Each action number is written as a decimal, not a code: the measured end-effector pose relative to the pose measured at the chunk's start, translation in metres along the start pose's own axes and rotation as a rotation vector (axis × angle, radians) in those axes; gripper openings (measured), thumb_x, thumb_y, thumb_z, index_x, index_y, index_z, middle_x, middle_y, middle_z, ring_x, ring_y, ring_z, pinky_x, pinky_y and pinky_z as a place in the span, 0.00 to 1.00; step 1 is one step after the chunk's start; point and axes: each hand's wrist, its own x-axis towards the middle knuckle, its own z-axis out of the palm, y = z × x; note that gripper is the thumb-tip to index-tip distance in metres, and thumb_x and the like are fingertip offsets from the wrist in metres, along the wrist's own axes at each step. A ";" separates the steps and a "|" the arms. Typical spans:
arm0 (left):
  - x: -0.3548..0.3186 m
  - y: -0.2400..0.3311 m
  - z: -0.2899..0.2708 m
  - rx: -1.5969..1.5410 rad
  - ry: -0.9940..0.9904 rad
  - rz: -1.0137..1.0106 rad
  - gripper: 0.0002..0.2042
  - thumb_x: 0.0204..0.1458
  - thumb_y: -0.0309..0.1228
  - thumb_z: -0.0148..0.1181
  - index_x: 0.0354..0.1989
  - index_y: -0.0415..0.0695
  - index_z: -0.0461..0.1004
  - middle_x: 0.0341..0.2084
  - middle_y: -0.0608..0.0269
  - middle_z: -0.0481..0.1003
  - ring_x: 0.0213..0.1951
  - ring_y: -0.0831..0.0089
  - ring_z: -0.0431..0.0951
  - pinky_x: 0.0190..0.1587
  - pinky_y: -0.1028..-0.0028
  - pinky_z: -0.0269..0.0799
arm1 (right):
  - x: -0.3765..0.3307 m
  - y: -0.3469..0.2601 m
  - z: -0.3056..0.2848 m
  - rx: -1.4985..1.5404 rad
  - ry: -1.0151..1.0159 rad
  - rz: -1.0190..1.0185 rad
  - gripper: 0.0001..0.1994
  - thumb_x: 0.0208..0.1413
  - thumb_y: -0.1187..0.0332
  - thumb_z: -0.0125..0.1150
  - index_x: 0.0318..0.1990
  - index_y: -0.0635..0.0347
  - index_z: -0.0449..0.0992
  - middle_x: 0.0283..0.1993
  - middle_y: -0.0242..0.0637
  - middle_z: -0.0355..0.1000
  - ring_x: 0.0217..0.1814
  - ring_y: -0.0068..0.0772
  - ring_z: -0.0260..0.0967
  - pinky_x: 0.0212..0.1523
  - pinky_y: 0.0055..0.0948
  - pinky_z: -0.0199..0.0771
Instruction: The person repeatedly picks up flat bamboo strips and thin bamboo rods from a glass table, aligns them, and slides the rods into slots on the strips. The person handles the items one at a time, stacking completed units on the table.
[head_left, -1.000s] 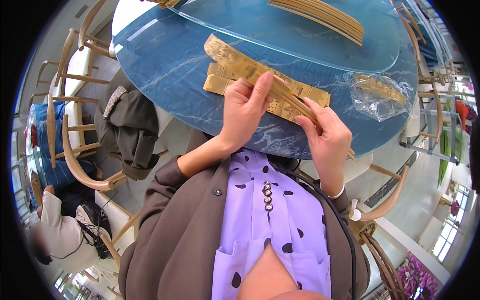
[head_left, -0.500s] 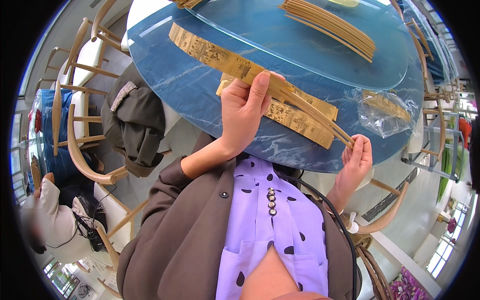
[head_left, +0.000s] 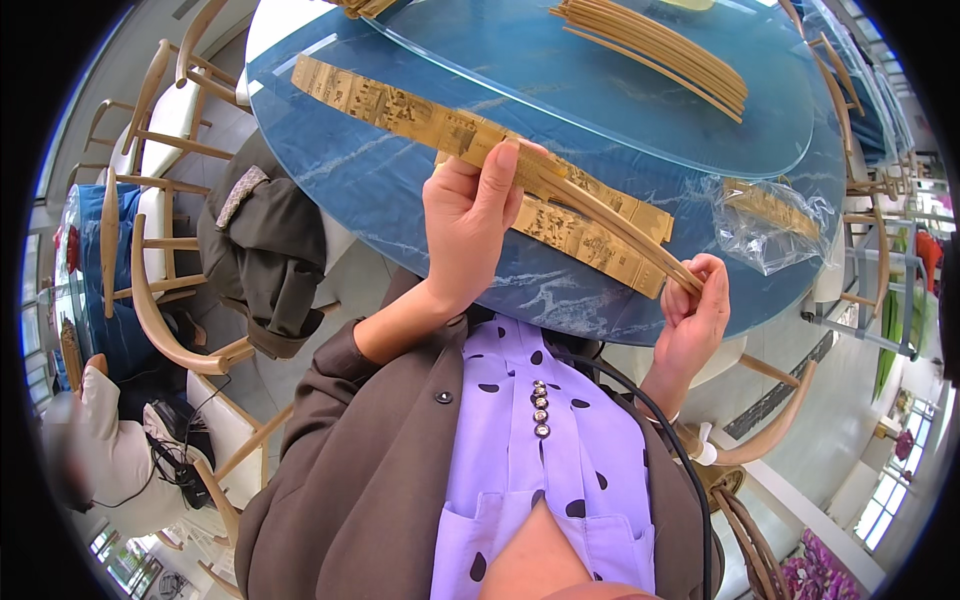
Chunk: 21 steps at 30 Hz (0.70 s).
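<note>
A long gold paper chopstick sleeve (head_left: 390, 108) with dark printing is pinched between the thumb and fingers of my left hand (head_left: 465, 220), held above the table. From its right end runs a pair of wooden chopsticks (head_left: 625, 234), whose far part is hidden at the sleeve. The closed fingers of my right hand (head_left: 695, 310) grip the other ends of these chopsticks. Under them, more printed gold sleeves (head_left: 585, 252) lie on the blue marbled table (head_left: 540, 300), partly covered by the chopsticks and my left hand.
A glass turntable (head_left: 600, 120) bears a bundle of wooden chopsticks (head_left: 670, 55). A clear plastic bag (head_left: 765, 245) with gold sleeves in it lies on the table's right side. At left are wooden chairs (head_left: 150, 290), one draped with a dark jacket (head_left: 265, 250), and another person's sleeve (head_left: 115, 440).
My left hand and the sleeve have shifted a little left, and the sleeve lies slightly flatter. My right hand has moved slightly left, its fingers curled further around the chopstick ends.
</note>
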 end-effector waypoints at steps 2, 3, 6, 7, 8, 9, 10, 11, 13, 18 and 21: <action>0.002 0.000 -0.002 -0.023 0.014 0.017 0.18 0.70 0.39 0.45 0.43 0.35 0.77 0.16 0.77 0.60 0.17 0.89 0.51 0.20 0.80 0.42 | 0.004 -0.002 -0.003 0.057 -0.044 0.028 0.16 0.74 0.61 0.42 0.35 0.61 0.68 0.19 0.21 0.50 0.18 0.10 0.41 0.19 0.17 0.38; 0.001 0.000 -0.005 -0.033 0.026 0.022 0.19 0.71 0.39 0.44 0.43 0.35 0.77 0.15 0.77 0.59 0.17 0.89 0.51 0.20 0.80 0.42 | 0.008 -0.002 -0.012 0.076 -0.087 0.038 0.16 0.74 0.61 0.42 0.35 0.61 0.68 0.19 0.21 0.50 0.18 0.10 0.41 0.19 0.17 0.38; -0.003 -0.003 -0.006 0.000 0.000 0.044 0.21 0.72 0.41 0.41 0.44 0.35 0.77 0.15 0.78 0.57 0.17 0.89 0.51 0.20 0.81 0.43 | 0.007 0.003 -0.018 0.076 -0.110 0.029 0.16 0.74 0.62 0.43 0.34 0.61 0.68 0.20 0.20 0.49 0.18 0.10 0.41 0.19 0.18 0.38; -0.002 -0.004 -0.006 0.010 -0.003 0.060 0.24 0.72 0.43 0.39 0.44 0.35 0.78 0.15 0.78 0.57 0.17 0.89 0.51 0.20 0.81 0.43 | 0.005 0.004 -0.017 0.097 -0.101 0.016 0.15 0.74 0.62 0.43 0.34 0.61 0.68 0.20 0.20 0.50 0.18 0.10 0.41 0.19 0.18 0.38; -0.003 -0.005 -0.005 0.031 0.000 0.069 0.24 0.72 0.43 0.39 0.43 0.35 0.78 0.14 0.78 0.57 0.17 0.89 0.51 0.20 0.81 0.43 | 0.004 0.006 -0.016 0.118 -0.091 0.003 0.15 0.74 0.62 0.43 0.34 0.61 0.68 0.20 0.20 0.50 0.18 0.10 0.41 0.19 0.18 0.38; -0.004 -0.005 -0.005 0.051 0.002 0.078 0.25 0.72 0.43 0.39 0.43 0.35 0.78 0.14 0.79 0.57 0.17 0.89 0.50 0.20 0.81 0.43 | 0.003 0.006 -0.011 0.057 -0.031 -0.016 0.15 0.73 0.62 0.44 0.34 0.61 0.68 0.20 0.20 0.50 0.18 0.09 0.40 0.19 0.18 0.38; -0.005 -0.006 -0.005 0.071 0.004 0.085 0.25 0.72 0.44 0.38 0.43 0.35 0.79 0.14 0.79 0.57 0.17 0.89 0.50 0.20 0.81 0.44 | 0.004 0.006 -0.009 0.018 -0.009 -0.026 0.15 0.73 0.62 0.44 0.34 0.61 0.68 0.20 0.20 0.50 0.19 0.09 0.40 0.19 0.18 0.38; -0.006 -0.007 -0.002 0.083 0.027 0.078 0.26 0.72 0.44 0.37 0.42 0.35 0.80 0.13 0.79 0.56 0.17 0.89 0.50 0.20 0.81 0.44 | 0.005 0.007 -0.007 -0.023 0.019 -0.038 0.15 0.73 0.62 0.45 0.34 0.61 0.69 0.20 0.20 0.51 0.19 0.09 0.40 0.20 0.18 0.38; -0.003 -0.007 -0.003 0.115 0.028 0.097 0.26 0.72 0.44 0.37 0.42 0.35 0.80 0.13 0.79 0.57 0.17 0.89 0.50 0.21 0.81 0.44 | 0.004 0.010 -0.003 -0.097 0.053 -0.061 0.15 0.73 0.63 0.45 0.34 0.61 0.69 0.20 0.20 0.51 0.19 0.09 0.41 0.20 0.18 0.37; 0.012 -0.004 -0.008 0.096 -0.012 0.107 0.23 0.72 0.43 0.40 0.44 0.36 0.79 0.15 0.77 0.61 0.16 0.89 0.51 0.20 0.82 0.46 | 0.002 0.013 0.009 -0.173 0.058 -0.101 0.14 0.73 0.64 0.46 0.34 0.60 0.69 0.21 0.19 0.53 0.20 0.08 0.42 0.21 0.17 0.38; 0.010 -0.001 -0.006 0.058 0.035 0.100 0.18 0.70 0.39 0.46 0.40 0.37 0.78 0.17 0.74 0.66 0.17 0.89 0.56 0.20 0.84 0.50 | 0.003 0.012 0.001 -0.192 0.127 -0.119 0.14 0.73 0.64 0.46 0.34 0.60 0.69 0.22 0.18 0.53 0.21 0.07 0.43 0.21 0.16 0.38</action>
